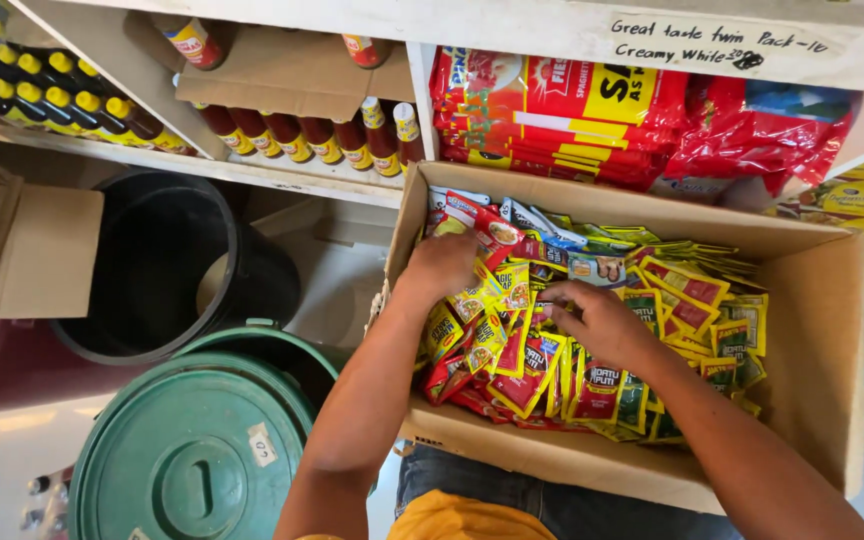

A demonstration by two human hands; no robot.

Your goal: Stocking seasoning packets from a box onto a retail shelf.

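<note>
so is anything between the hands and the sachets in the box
Nothing visible. Both the left hand and the right hand rest directly on the loose sachets inside the open cardboard box, with no lid or flap over them.

Glossy foil sachets (pixel 592 330) fill a matt cardboard box (pixel 812 340) (rough-edged).

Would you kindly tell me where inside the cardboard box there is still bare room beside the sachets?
Inside the cardboard box, bare room lies along the right wall, beyond the sachets. The left and middle are crowded with sachets, where the left hand and right hand dig.
</note>
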